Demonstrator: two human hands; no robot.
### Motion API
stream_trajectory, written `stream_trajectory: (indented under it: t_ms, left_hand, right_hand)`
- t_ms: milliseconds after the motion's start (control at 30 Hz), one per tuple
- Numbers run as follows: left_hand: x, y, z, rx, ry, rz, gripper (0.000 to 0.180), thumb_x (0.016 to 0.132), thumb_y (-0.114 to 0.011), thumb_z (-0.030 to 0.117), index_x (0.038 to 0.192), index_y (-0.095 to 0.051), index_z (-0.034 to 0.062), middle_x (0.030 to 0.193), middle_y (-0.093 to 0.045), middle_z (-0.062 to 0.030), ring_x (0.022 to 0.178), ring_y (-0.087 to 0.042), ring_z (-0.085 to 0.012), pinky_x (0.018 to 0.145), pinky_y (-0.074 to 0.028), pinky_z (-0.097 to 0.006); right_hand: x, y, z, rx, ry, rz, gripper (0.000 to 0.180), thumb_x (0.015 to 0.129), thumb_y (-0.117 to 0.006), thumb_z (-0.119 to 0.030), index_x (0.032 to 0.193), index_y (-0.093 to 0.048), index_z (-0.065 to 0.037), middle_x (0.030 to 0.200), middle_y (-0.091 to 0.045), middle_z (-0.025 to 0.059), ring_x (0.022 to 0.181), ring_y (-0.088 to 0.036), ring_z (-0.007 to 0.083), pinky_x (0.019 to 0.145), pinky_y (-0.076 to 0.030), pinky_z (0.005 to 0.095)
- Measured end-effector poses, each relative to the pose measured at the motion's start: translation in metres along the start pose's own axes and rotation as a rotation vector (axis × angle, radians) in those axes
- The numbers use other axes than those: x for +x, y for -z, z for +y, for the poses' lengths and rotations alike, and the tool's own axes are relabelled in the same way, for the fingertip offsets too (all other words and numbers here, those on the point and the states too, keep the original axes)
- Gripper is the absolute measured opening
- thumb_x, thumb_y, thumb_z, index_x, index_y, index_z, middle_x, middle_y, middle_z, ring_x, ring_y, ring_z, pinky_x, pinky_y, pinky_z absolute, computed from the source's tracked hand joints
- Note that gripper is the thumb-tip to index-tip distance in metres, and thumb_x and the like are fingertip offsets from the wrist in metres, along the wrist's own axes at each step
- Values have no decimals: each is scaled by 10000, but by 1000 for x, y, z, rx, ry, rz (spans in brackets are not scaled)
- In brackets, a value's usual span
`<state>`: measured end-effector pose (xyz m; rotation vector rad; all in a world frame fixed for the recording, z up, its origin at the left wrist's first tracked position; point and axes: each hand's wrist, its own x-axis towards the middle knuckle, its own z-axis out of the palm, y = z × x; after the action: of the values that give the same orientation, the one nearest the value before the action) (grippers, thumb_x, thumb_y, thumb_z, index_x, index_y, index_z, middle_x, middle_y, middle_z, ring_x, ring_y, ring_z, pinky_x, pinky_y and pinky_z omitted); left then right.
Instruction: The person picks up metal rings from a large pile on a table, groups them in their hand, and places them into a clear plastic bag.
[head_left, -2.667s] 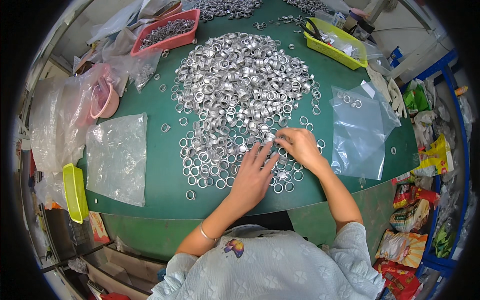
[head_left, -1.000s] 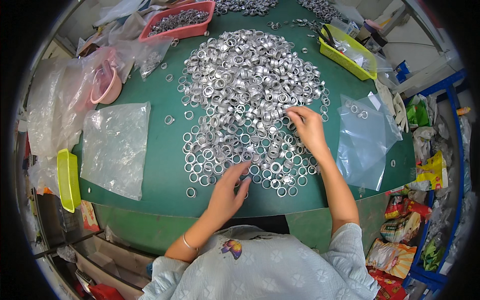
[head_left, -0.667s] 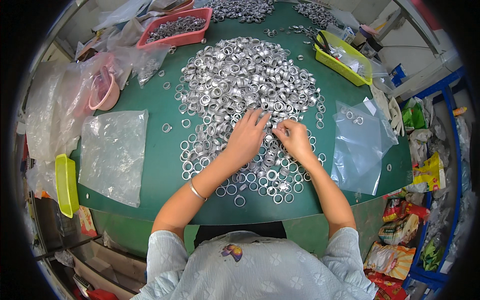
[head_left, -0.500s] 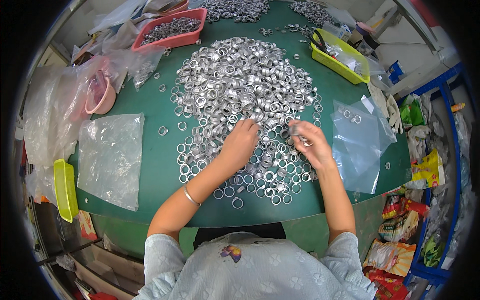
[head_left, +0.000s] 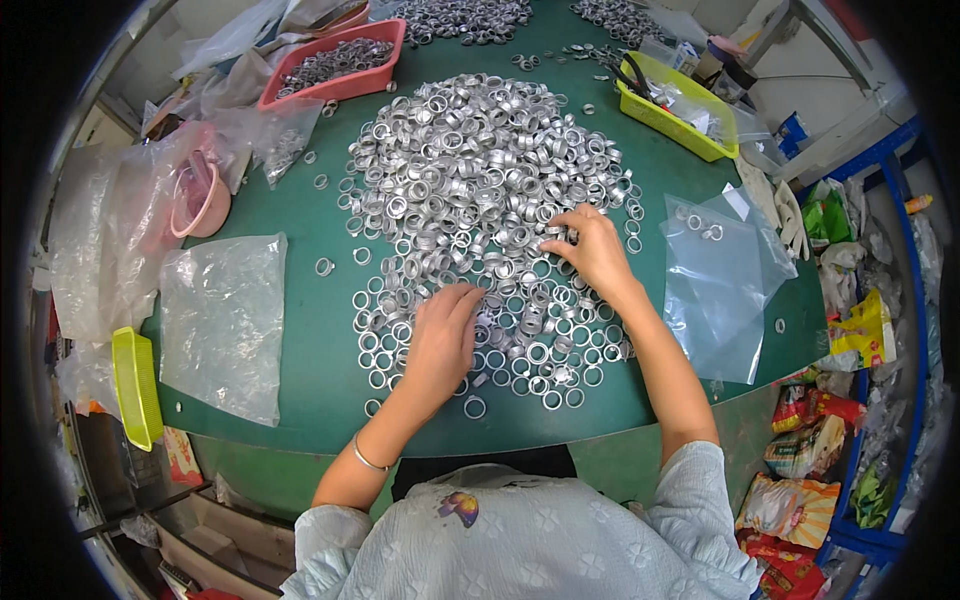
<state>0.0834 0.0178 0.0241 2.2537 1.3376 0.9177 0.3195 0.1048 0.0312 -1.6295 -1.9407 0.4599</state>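
A large heap of silver metal rings (head_left: 480, 150) covers the middle of the green table, thinning into a loose, flatter spread of rings toward me. Over the left part of that spread is my left hand (head_left: 440, 330), its fingers bent and drawn together; whatever they hold is hidden. My right hand (head_left: 598, 252) reaches to the right lower side of the heap. Its thumb and index finger stand apart at the rings, and I see none clearly gripped between them. A ring with a small tab (head_left: 475, 406) lies near the table's front edge.
Clear plastic bags lie flat at left (head_left: 225, 330) and right (head_left: 712, 300), the right one with a few rings on it. A pink tray of rings (head_left: 390, 62), a pink bowl (head_left: 208, 215), a yellow basket (head_left: 690, 125) and an upright yellow basket (head_left: 137, 390) stand around the heap.
My left hand has drawn back toward me and left, away from the heap. My right hand has moved up and left to the heap's side, its thumb and index finger now spread.
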Motion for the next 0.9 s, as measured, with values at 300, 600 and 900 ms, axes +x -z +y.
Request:
stream_trajectory:
  t_ms: [300,600,900]
  left_hand:
    - [-21,10,31,-221,95,17,363,788,-635,-18,1143,-573,25,1213,-525,-150,1141,-500,-350,959,-392,-416]
    - [-35,6,49,-344,138,-7,386,774,-635,-57,1144,-599,45,1184,-570,-135,1113,-551,-321,943,-432,-371]
    - [-37,4,57,-424,141,-83,396,788,-620,-62,1171,-586,33,1197,-577,-127,1102,-570,-293,936,-442,-355]
  right_hand:
    - [-25,18,14,1226,-631,-135,191,884,-666,-222,846,-611,-44,672,-535,15,536,-436,70,424,-286,198]
    - [-65,39,11,1361,-718,-200,225,888,-658,-248,821,-582,-47,627,-578,56,521,-521,131,422,-372,250]
    - [-72,35,19,538,-178,51,212,875,-648,-195,934,-600,3,804,-626,126,563,-562,218,481,-418,316]
